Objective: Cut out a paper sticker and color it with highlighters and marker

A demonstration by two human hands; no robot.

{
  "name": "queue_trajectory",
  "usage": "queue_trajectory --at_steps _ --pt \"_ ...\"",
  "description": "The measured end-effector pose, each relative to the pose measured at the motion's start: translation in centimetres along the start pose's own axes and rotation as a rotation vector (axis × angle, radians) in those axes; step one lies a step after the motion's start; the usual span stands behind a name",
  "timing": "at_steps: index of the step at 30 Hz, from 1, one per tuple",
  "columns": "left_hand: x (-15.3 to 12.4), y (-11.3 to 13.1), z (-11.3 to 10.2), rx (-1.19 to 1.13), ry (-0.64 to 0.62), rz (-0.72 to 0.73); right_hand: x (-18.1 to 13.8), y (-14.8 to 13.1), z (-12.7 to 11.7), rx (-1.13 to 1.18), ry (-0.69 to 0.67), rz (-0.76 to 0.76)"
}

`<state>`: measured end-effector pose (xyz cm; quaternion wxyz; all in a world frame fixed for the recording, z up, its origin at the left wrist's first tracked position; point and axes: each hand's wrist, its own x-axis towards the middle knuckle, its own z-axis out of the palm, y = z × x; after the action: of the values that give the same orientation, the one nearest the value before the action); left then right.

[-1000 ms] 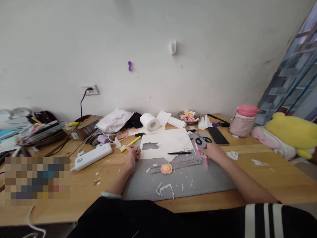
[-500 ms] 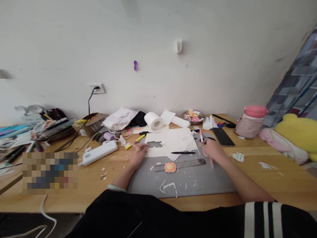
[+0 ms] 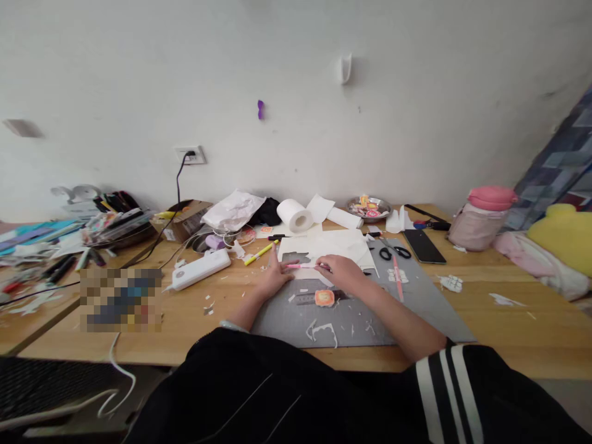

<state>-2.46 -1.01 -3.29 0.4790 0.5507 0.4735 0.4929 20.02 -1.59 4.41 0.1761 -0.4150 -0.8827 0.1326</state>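
My left hand point(image 3: 276, 277) lies flat with its fingers spread on the left edge of a white paper sheet point(image 3: 330, 246) that has a dark cut-out shape. Just to its right, my right hand point(image 3: 341, 271) is closed on a pink pen-like tool point(image 3: 303, 266), whose tip points left across the paper toward the left hand. Both hands rest at the far edge of a grey cutting mat point(image 3: 379, 311). Right in front of them lies a metal ruler point(image 3: 305, 299) with an orange sticker point(image 3: 324, 297) on it. A second pink pen point(image 3: 396, 276) lies on the mat to the right.
Black scissors point(image 3: 394, 251) and a phone point(image 3: 423, 245) lie at the right. A toilet roll point(image 3: 295, 216), metal dish point(image 3: 369, 208), yellow pen point(image 3: 260, 252) and white power strip point(image 3: 201, 269) sit behind. A pink bottle point(image 3: 481, 219) stands far right. Paper scraps litter the wooden table point(image 3: 509, 333).
My right hand has moved left from the mat's right side onto the paper, carrying the pink tool. My left hand has stayed at the paper's left edge. The view has shifted.
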Motion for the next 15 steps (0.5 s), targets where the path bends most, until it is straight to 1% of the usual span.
queue_trajectory --at_steps 5,9,12,15 --pt "0.4 -0.4 -0.1 0.011 -0.012 0.006 0.7 0.0 0.0 -0.085 -0.046 -0.022" --pt "0.2 0.0 0.2 0.006 -0.042 0.01 0.6 0.0 -0.3 -0.148 -0.088 -0.036" --pt "-0.1 0.5 0.2 0.032 -0.069 0.01 0.9 -0.4 -1.0 -0.203 -0.123 -0.042" --pt "-0.1 0.7 0.1 0.073 -0.074 -0.002 1.9 -1.4 -2.2 -0.269 -0.166 -0.048"
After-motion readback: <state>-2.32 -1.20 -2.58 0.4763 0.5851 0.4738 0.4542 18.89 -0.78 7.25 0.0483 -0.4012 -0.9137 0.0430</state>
